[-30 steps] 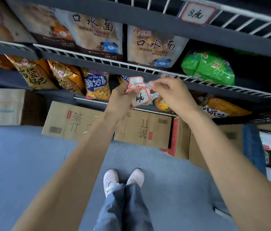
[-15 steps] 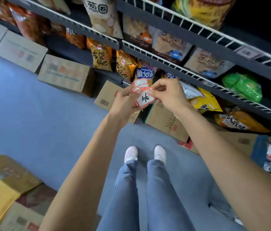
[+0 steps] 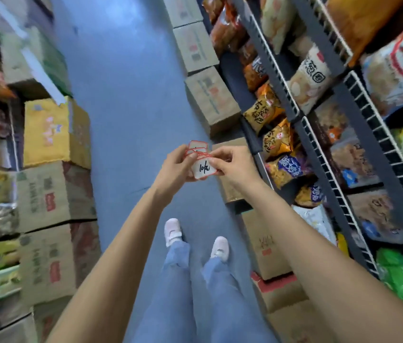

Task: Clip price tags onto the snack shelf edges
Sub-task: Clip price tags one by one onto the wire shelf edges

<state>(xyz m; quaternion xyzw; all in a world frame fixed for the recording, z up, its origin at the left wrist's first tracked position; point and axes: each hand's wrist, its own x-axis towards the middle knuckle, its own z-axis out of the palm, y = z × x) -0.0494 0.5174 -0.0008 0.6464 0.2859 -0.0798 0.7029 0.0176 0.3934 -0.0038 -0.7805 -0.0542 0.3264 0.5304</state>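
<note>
You're cupping the stack of price tags (image 3: 196,154) in your left hand (image 3: 178,167), fingers curled round it, while your right hand (image 3: 232,167) is pinching the front tag (image 3: 203,169) at its right edge. The shelf edges (image 3: 324,154) are lying off to your right, nearer that hand; since a second ago you're turning away down the aisle.

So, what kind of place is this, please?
Probably a small snack shop or its stockroom aisle: wire shelves full of snack bags, cardboard boxes along the floor, and handwritten price tags held in both hands.
</note>
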